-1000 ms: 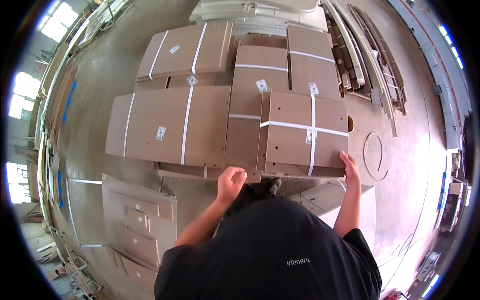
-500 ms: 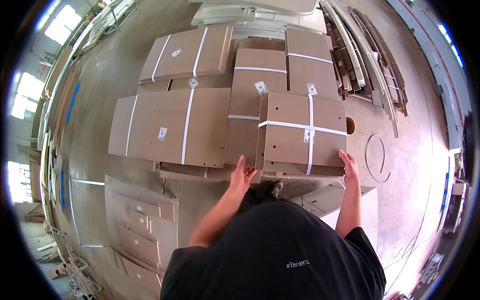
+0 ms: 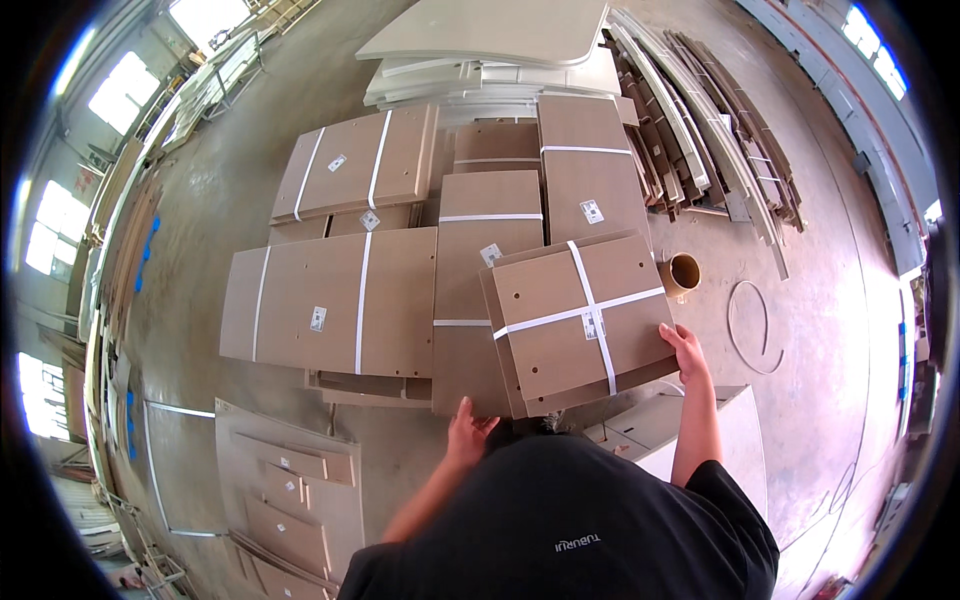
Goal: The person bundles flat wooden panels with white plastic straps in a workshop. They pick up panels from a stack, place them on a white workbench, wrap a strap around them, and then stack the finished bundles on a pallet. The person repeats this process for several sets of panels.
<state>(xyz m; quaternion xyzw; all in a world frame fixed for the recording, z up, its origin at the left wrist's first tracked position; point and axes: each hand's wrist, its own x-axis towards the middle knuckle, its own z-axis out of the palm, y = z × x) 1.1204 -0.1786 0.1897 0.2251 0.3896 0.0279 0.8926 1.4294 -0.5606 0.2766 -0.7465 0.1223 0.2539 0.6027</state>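
- You seem to be shifting the cross-strapped brown panel bundle; it lies askew just in front of you, partly over the long panel bundle, which reaches out towards its ten o'clock.
- Your right hand grasps its edge near four o'clock, a digit over the top face, the rest mostly hidden.
- Your left hand is at its seven-thirty, by the long bundle's near end, fingers partly spread; whether it bears on either bundle, you cannot tell from this view.
- The next move probably calls for a sure left-hand hold on the near-left corner, so both hands share the load.
- Mind the round tube at two o'clock, just beside the bundle; keeping the stacked boards together looks wise.
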